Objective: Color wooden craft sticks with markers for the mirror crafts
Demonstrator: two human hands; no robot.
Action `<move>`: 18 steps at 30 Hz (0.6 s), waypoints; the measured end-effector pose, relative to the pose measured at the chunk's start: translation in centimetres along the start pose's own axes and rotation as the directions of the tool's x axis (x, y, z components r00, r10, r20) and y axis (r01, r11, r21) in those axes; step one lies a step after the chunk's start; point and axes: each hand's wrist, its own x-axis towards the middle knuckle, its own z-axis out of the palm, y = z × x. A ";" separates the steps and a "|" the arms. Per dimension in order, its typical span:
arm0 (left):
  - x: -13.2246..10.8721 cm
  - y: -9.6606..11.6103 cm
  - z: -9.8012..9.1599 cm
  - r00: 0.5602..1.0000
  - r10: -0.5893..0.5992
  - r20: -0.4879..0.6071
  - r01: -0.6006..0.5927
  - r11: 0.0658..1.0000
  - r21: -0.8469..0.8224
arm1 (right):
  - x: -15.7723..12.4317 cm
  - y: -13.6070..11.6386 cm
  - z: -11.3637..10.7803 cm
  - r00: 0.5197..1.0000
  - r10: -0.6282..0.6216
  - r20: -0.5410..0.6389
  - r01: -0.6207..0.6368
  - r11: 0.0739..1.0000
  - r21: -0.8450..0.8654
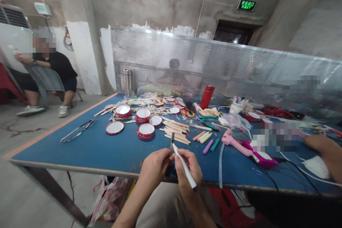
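Note:
My left hand (155,166) is closed in a pinch on a thin wooden stick (172,140) that stands upright, its top end dark. My right hand (188,171) grips a white marker pen (184,165) with its tip against the stick. Both hands hover over the near edge of the blue table (101,148). Just beyond them lies a pile of plain wooden sticks (176,130) and several loose coloured markers (207,140).
Red-rimmed round lids (141,121) cluster mid-table, with a pink glue gun (240,146) and cables to the right. A red bottle (207,97), a steel flask (128,82) and a perforated metal screen stand behind. Another person's arm (324,151) rests at right; someone sits far left.

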 end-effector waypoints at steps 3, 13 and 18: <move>0.0 0.1 -0.1 1.000 0.003 -0.004 -0.003 1.000 -0.006 | -0.1 0.2 -0.1 1.000 0.016 -0.002 -0.016 1.000 -0.016; 0.1 0.0 0.1 1.000 0.014 -0.018 -0.013 1.000 0.018 | -0.3 0.1 -0.1 0.999 0.045 -0.009 -0.045 0.999 -0.011; 0.0 0.0 0.0 1.000 0.011 -0.022 -0.010 1.000 0.027 | -0.4 0.4 -0.1 0.999 0.047 -0.002 -0.047 0.999 0.010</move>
